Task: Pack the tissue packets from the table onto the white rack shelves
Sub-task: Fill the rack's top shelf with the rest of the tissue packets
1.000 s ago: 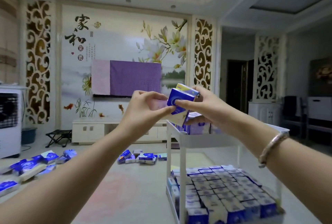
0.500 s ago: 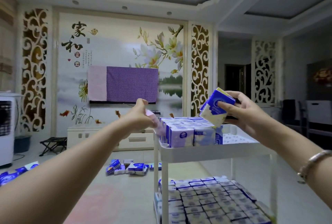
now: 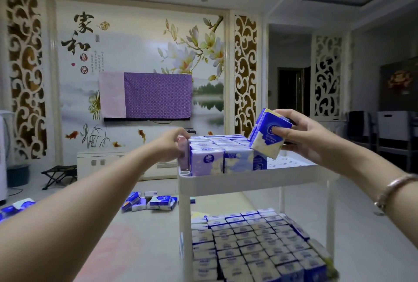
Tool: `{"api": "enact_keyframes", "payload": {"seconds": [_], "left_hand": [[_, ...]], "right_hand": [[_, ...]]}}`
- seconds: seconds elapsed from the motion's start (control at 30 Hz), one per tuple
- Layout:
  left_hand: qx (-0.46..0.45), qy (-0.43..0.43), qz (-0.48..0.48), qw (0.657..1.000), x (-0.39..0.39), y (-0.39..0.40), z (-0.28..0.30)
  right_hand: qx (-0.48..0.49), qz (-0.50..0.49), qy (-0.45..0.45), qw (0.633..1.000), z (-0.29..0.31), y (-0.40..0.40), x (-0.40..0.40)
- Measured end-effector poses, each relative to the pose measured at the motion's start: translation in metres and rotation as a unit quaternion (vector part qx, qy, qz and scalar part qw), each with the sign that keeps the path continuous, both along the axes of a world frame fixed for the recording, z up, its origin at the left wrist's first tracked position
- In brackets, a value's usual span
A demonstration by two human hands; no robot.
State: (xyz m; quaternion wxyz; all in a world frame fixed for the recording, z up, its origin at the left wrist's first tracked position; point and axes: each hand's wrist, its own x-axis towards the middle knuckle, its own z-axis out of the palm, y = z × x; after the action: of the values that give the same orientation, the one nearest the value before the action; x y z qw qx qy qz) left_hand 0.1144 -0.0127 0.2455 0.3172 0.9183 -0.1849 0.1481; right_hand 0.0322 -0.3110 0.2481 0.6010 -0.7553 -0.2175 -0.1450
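At centre frame the right hand pinches a tilted blue-and-white tissue packet, probably to slot it beside the upright rows of packets on the white plastic rack's top shelf, while the left hand curls its fingers around a pinkish packet at the rows' left end, perhaps to add it there.

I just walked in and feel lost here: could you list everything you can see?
Rack: one, white, right of centre.
Top-shelf packets: several rows, blue and white, left part of the top shelf.
Lower-shelf packets: many, blue and white, filling the lower shelf.
Loose packets: a small group, blue, on the table behind the rack.
Held packet: one, blue and white, tilted above the top shelf.
Cloth: one, purple and pink, on the wall.
Stool: one, dark, far left.
Left hand: at the rows' left end.
Right hand: grips the held packet.
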Motion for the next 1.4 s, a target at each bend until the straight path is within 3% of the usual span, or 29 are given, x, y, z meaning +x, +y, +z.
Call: {"api": "enact_keyframes", "payload": {"seconds": [0.23, 0.43, 0.57, 0.7, 0.77, 0.97, 1.1, 1.3, 1.4], "left_hand": [[0.018, 0.027, 0.009, 0.999, -0.005, -0.008, -0.002], [-0.126, -0.028, -0.033, 0.991, -0.015, -0.017, 0.014], [-0.060, 0.010, -0.073, 0.995, -0.029, -0.030, 0.016], [-0.080, 0.052, -0.078, 0.992, -0.030, -0.032, 0.012], [-0.089, 0.024, -0.077, 0.993, -0.033, -0.028, 0.014], [-0.154, -0.025, -0.087, 0.984, -0.043, 0.006, 0.013], [-0.196, -0.035, -0.053, 0.978, -0.045, 0.066, -0.006], [-0.212, -0.011, 0.063, 0.975, -0.061, 0.185, -0.069], [-0.231, 0.008, 0.124, 0.965, -0.061, 0.235, -0.113]], "right_hand": [[-0.049, 0.006, 0.019, 0.999, -0.001, -0.008, -0.007], [-0.242, -0.044, 0.020, 0.969, -0.009, 0.011, -0.007], [-0.326, -0.034, 0.071, 0.942, -0.010, 0.030, -0.007], [-0.341, -0.053, 0.076, 0.935, -0.003, 0.037, -0.014], [-0.366, -0.086, 0.051, 0.925, 0.000, 0.041, -0.021], [-0.318, -0.152, -0.088, 0.932, 0.017, 0.089, -0.038], [-0.340, -0.122, -0.151, 0.920, 0.025, 0.162, -0.044], [-0.466, -0.128, -0.252, 0.838, -0.020, 0.287, -0.008], [-0.517, -0.115, -0.225, 0.818, -0.064, 0.341, 0.024]]}}
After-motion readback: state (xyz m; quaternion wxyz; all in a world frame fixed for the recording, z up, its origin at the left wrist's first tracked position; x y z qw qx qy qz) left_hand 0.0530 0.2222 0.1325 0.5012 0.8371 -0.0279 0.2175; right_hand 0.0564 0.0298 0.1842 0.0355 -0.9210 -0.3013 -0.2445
